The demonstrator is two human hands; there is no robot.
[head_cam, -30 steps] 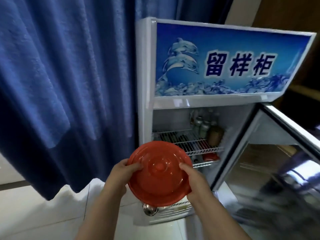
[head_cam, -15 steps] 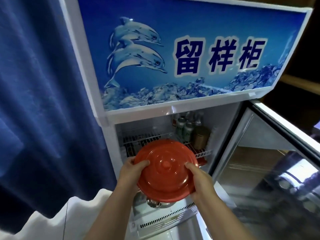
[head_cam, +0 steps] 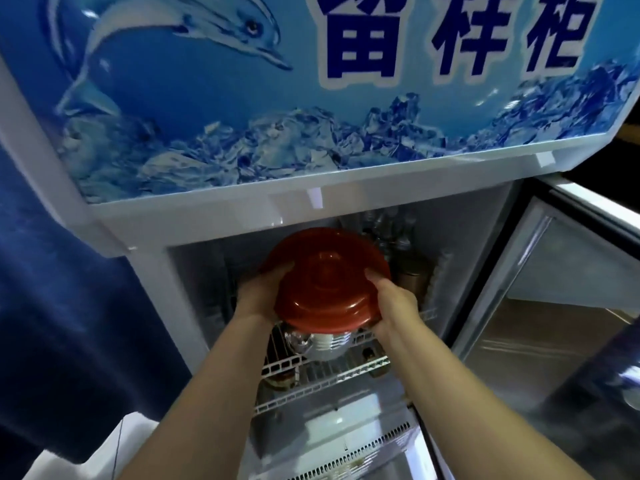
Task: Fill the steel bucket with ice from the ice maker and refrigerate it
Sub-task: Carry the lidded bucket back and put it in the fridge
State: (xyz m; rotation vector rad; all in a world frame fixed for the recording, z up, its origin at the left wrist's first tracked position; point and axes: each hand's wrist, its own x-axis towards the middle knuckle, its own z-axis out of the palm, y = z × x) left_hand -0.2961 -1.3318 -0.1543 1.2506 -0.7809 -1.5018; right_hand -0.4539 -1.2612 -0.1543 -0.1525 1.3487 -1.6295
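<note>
Both sides share the grip: the left hand (head_cam: 258, 296) clasps the rim of the red lid (head_cam: 329, 285) at 9 o'clock, and the right hand (head_cam: 394, 306) clasps it at 3 o'clock. Each thumb lies on top and the fingers curl under, out of sight. Both bare forearms rise from the bottom of the view, nearly straight and converging, wrists turned in toward each other. Under the lid only a band of the steel bucket (head_cam: 320, 344) shows, shiny and ribbed. No ice can be seen, though the lid being on suggests the filling is done. The bucket is inside the open fridge (head_cam: 173, 289), low over the upper wire shelf (head_cam: 329, 375); whether it touches the wires I cannot tell. What is left, as I judge it, is to seat it, let go, draw the arms out and close the glass door (head_cam: 554, 306), which stands open at 3 o'clock. Farther in, at 1 o'clock from the lid, a brown jar (head_cam: 412, 282) and some blurred bottles (head_cam: 388, 226) stand near the bucket. Above, at 12 o'clock, hangs the blue dolphin sign (head_cam: 242, 116); a blue curtain (head_cam: 52, 306) hangs at 9 o'clock.
</note>
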